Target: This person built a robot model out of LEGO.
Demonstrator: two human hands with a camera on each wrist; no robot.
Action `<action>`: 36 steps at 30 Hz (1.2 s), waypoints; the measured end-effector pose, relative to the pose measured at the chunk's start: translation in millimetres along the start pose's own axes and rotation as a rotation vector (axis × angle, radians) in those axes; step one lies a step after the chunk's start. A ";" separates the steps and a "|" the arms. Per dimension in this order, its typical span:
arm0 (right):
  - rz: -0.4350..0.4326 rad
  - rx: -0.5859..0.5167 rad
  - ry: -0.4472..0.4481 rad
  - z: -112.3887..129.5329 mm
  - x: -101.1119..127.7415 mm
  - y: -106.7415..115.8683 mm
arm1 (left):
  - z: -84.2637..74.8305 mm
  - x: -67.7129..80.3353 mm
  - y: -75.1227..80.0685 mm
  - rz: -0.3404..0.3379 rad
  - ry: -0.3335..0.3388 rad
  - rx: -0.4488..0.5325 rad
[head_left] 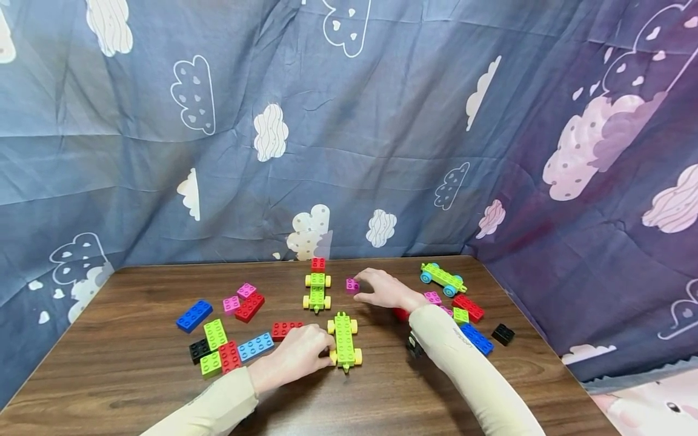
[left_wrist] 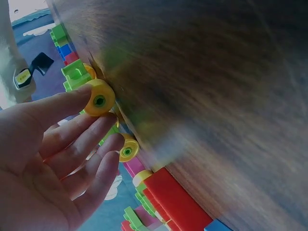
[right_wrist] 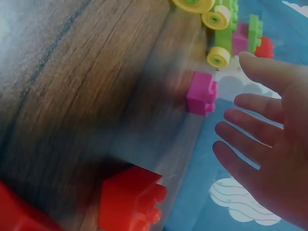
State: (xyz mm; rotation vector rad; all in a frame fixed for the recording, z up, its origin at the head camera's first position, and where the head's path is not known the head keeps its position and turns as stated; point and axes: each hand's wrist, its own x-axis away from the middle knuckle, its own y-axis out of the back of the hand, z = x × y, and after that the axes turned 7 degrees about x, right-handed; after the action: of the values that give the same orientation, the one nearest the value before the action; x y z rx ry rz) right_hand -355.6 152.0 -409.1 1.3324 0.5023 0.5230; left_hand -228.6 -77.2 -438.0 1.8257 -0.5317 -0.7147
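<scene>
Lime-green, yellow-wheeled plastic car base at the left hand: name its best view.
Head: it shows the car base nearly whole from above. Left wrist shows its side, partly behind fingers; right wrist, seemingly only a cropped yellow wheel.

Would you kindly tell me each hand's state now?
Left hand: holding a yellow wheel of the nearest green car.
Right hand: open, empty, near a pink block.
</scene>
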 end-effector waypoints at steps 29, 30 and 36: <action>0.029 0.108 -0.142 -2.2 -4.3 -14.9 | -0.3 -2.6 -0.3 -0.011 -0.019 -0.038; 0.035 0.116 -0.148 -2.0 -4.4 -15.5 | -0.2 -2.7 -0.4 -0.011 -0.019 -0.037; 0.041 0.125 -0.171 -0.8 -4.4 -17.8 | 0.6 -3.4 -0.5 -0.018 -0.018 -0.043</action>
State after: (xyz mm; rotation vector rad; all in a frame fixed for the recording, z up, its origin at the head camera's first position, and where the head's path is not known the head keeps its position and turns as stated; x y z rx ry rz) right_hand -358.4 147.1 -426.5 1.4948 0.3717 0.4125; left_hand -231.4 -75.2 -437.9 1.7880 -0.5086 -0.7499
